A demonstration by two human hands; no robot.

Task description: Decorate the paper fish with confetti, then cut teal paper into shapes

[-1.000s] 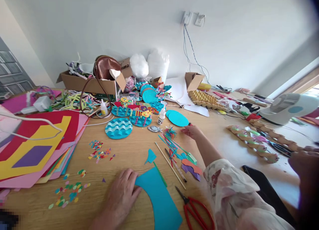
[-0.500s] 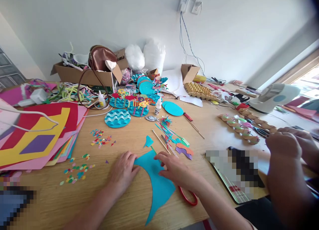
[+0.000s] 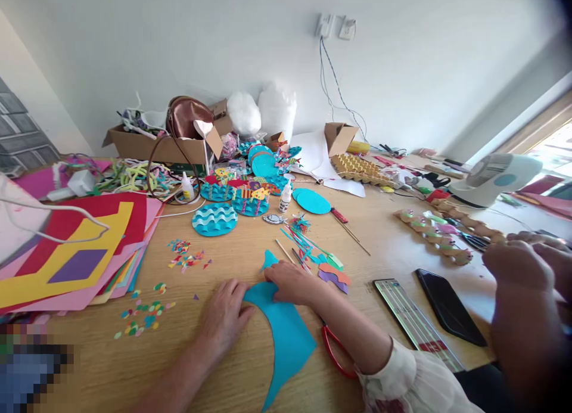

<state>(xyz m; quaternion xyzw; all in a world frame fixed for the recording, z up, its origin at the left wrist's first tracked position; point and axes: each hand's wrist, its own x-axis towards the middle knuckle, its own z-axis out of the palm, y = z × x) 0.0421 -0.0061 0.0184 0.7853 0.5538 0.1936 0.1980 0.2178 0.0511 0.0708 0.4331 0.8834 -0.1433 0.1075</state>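
Observation:
A large curved piece of blue craft sheet [image 3: 288, 341] lies flat before me, with a pointed lower end. My left hand [image 3: 226, 313] rests on the table at its upper left tip, fingers outstretched and thumb apart. Across the upper part of the sheet reaches my right hand [image 3: 289, 283], open, with bent fingers close to a small blue scrap [image 3: 269, 259]; whether they touch it I cannot tell. Red-handled scissors [image 3: 331, 352] lie partly under my right forearm.
Paper confetti [image 3: 149, 314] and stacked coloured sheets [image 3: 96, 246] are to the left. Glue bottles [image 3: 285, 196] and decorated blue discs [image 3: 214, 220] stand farther back. At right are a phone [image 3: 449, 309], a ruler-like strip [image 3: 415, 320] and another person's hands [image 3: 521, 261].
My right hand has moved up and left over the sheet toward the small scrap. My left hand stays at the sheet's tip. The view has shifted slightly, and my right sleeve now shows.

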